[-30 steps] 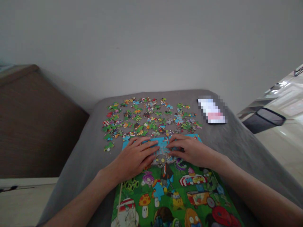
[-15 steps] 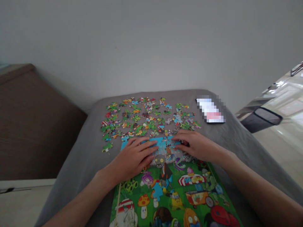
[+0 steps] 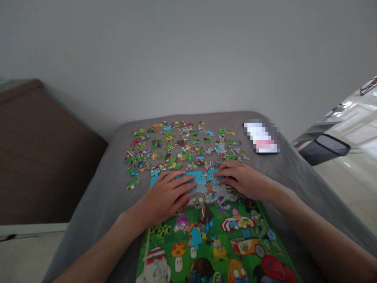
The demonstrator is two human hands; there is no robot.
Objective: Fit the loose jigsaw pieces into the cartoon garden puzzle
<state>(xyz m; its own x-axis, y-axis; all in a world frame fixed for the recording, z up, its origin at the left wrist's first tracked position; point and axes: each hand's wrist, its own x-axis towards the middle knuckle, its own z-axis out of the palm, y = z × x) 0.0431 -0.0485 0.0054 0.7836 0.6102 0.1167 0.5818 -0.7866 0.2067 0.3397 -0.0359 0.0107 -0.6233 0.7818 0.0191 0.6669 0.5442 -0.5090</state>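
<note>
My left hand (image 3: pixel 172 194) lies flat with fingers stretched over the upper left of the puzzle board (image 3: pixel 176 259), which carries a cartoon picture of plants and zombies. My right hand (image 3: pixel 235 177) is at the board's upper right, its fingers bent and the thumb drawn close to them. A small blue puzzle piece (image 3: pixel 218 177) sits at its fingertips, against the blue top strip, partly hidden by the fingers. Between the hands, joined blue pieces (image 3: pixel 202 177) show. A blue piece (image 3: pixel 194 239) rests on the green part of the picture.
Many loose puzzle pieces (image 3: pixel 173 147) are spread beyond the board on the grey cloth (image 3: pixel 103 200). A phone with a blurred screen (image 3: pixel 260 137) lies at the far right. A wall (image 3: pixel 188 59) stands behind, and a brown wooden cabinet (image 3: pixel 44 157) at the left.
The thumb and fingers of my right hand have drawn slightly closer together at the board's upper right. My left hand stays where it was.
</note>
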